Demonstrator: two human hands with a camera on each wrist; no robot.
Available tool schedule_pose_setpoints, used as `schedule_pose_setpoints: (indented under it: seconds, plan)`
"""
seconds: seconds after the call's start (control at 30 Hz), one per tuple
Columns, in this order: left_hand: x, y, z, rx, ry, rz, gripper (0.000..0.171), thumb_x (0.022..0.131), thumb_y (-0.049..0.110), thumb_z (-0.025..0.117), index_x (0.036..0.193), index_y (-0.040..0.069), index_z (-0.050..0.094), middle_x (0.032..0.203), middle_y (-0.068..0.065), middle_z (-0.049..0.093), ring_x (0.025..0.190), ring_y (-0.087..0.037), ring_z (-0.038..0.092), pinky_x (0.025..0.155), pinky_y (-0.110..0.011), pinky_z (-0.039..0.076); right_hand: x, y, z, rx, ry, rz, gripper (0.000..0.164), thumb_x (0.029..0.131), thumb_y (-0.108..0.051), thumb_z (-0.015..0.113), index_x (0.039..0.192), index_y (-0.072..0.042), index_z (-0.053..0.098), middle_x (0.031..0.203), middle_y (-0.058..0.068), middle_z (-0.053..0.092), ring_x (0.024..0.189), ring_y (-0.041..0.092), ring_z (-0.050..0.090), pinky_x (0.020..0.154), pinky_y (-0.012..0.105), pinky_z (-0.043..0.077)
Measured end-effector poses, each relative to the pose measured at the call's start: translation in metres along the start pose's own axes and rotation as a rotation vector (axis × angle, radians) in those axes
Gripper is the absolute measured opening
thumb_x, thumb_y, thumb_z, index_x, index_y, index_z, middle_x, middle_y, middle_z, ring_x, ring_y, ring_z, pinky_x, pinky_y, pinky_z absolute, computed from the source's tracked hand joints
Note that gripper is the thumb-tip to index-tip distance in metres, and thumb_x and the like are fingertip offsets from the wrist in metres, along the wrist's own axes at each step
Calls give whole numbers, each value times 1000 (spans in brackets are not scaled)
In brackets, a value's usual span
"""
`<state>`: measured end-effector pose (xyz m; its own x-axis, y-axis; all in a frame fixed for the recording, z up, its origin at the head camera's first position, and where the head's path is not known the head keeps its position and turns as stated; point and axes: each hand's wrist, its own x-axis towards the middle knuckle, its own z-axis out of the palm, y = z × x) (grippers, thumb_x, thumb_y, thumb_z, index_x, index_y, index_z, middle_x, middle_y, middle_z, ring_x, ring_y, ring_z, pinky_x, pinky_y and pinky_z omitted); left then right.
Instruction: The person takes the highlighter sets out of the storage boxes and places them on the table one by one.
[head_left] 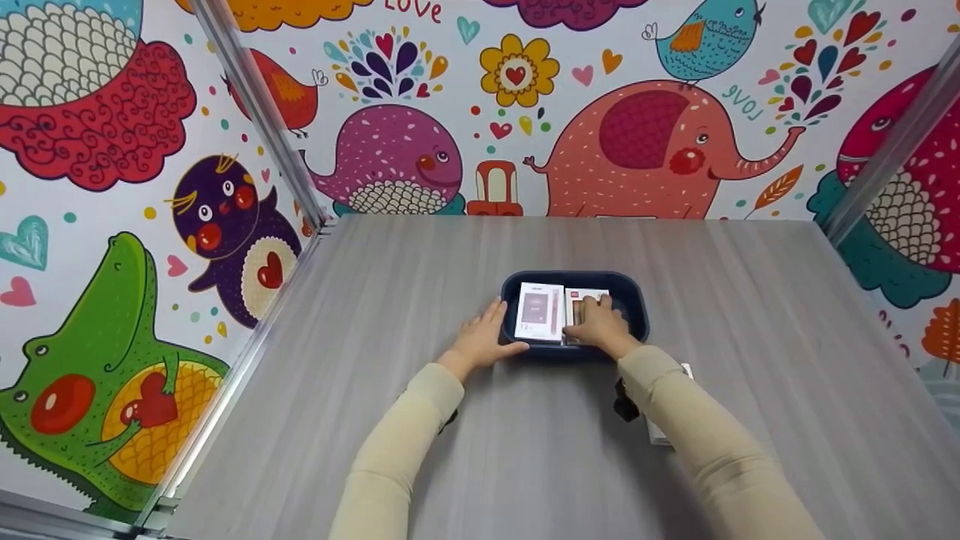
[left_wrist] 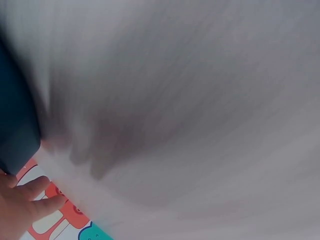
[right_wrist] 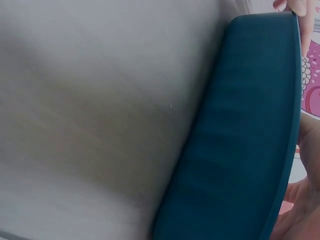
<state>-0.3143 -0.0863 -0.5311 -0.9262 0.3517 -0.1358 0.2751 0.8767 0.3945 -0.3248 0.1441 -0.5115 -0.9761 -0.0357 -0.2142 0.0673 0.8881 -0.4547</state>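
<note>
A dark blue plastic bin (head_left: 637, 300) stands on the table with two flat boxes side by side in it. On its left side lies a white box with a pink printed panel (head_left: 536, 311). The other, a white box with a small red mark (head_left: 592, 292), is partly hidden under my right hand (head_left: 600, 328), which grips it with thumb and fingers apart over its face. My left hand (head_left: 480, 337) rests at the bin's left side, thumb along the front rim. Its fingers (left_wrist: 47, 206) stretch out straight beside the bin in the left wrist view.
Another white box (head_left: 658, 433) lies on the grey wood-look table (head_left: 525, 465), mostly hidden under the right forearm. Walls with printed cartoon animals (head_left: 637, 172) enclose the back and sides, with metal posts (head_left: 259, 105) at the corners.
</note>
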Motion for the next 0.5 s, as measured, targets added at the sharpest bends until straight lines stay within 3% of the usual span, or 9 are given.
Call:
schedule_pose_setpoints:
  seconds: [0.17, 0.37, 0.5]
  plan:
    - [0, 0, 1, -2, 28, 14, 95, 80, 63, 53, 147, 7, 16, 153, -9, 14, 131, -39, 31, 105, -52, 24, 0, -1, 2, 1, 15, 16, 74, 76, -39, 66, 130, 3, 38, 139, 33, 20, 113, 51, 40, 90, 57, 37]
    - [1, -1, 2, -1, 37, 22, 95, 80, 64, 52, 147, 7, 17, 153, -10, 15, 129, -39, 32, 105, -50, 25, 2, -1, 3, 25, 2, 80, 91, 76, -38, 65, 140, 9, 19, 138, 36, 17, 117, 51, 36, 94, 55, 35]
    - [1, -2, 2, 7, 31, 16, 95, 80, 64, 52, 147, 7, 16, 153, -9, 15, 130, -38, 32, 105, -50, 25, 3, -2, 3, 23, -9, 103, 96, 74, -39, 64, 138, 14, 17, 136, 38, 20, 117, 51, 37, 95, 53, 36]
